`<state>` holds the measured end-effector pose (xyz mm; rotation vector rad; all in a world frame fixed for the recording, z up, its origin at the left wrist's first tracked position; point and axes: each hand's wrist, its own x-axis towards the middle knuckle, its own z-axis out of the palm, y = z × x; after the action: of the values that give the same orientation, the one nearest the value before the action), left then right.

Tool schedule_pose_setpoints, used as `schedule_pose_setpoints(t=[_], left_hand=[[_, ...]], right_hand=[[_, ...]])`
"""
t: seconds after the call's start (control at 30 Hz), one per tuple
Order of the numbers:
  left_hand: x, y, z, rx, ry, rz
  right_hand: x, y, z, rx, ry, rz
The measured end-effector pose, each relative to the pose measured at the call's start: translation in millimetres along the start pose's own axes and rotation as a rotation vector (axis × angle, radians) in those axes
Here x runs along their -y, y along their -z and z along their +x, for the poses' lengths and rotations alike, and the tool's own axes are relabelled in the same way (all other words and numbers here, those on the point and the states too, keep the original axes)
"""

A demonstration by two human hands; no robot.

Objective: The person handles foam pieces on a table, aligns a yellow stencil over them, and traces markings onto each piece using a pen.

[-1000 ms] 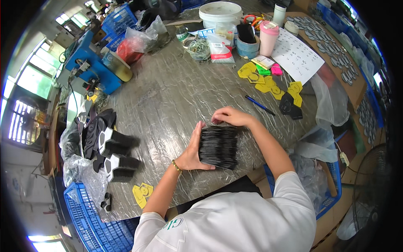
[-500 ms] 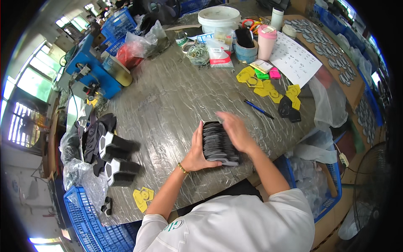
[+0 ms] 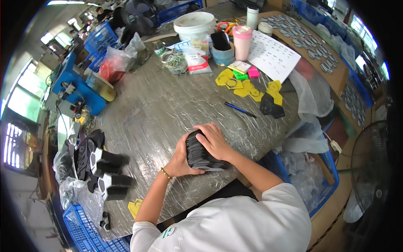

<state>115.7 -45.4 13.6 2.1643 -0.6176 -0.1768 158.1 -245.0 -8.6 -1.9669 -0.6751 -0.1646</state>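
On the table near its front edge, I have a thick stack of thin black and grey cut pieces (image 3: 197, 154) between my two hands. My left hand (image 3: 179, 158) grips its left side, with the thumb along the near end. Over the far right corner lies my right hand (image 3: 215, 142), its thumb across the top and its fingers bent round the far end. Two similar stacks stand to the left, a farther stack (image 3: 110, 162) and a nearer stack (image 3: 116, 187), each with a white-and-black piece facing left.
Yellow templates (image 3: 252, 90), a blue pen (image 3: 240, 109) and a black template (image 3: 270, 106) lie to the right. A pink cup (image 3: 242, 44), a white bucket (image 3: 194, 25) and a printed sheet (image 3: 275, 54) are at the back. Blue crates (image 3: 79, 235) flank the table; a blue machine (image 3: 79, 90) stands left.
My right hand has come from beside the stack onto its far end and top, and now grips it. The stack looks tilted and more compact. The whole view has shifted a little.
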Motion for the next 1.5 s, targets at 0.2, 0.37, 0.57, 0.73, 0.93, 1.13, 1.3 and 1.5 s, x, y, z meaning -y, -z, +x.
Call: schedule_pose_setpoints(t=[0.2, 0.37, 0.57, 0.73, 0.93, 1.13, 1.3, 1.5], left_hand=[[11, -16, -2, -0.102, -0.051, 0.003], [13, -27, -7, -0.217, -0.015, -0.023], [16, -23, -31, -0.282, 0.151, -0.461], [11, 6, -102, -0.643, 0.429, -1.096], [36, -11, -184, -0.810, 0.320, -1.445], [35, -43, -210, -1.046, 0.052, -1.790], [38, -5, -157, -1.003, 0.051, -2.148], [21, -6, -157, -1.052, 0.123, -2.531]], right_hand=[[-11, 15, 9, 0.163, -0.059, 0.119], [-41, 23, 138, -0.051, 0.049, -0.122], [-102, -33, 288, -0.074, 0.316, -0.637], [-104, -71, 350, -0.185, 0.171, -0.857], [-160, -55, 400, -0.245, 0.042, -0.989], [-166, -46, 402, -0.169, -0.170, -0.887], [-137, -32, 396, -0.640, 0.228, -0.244], [-25, -101, 203, 0.369, 0.099, 0.185]])
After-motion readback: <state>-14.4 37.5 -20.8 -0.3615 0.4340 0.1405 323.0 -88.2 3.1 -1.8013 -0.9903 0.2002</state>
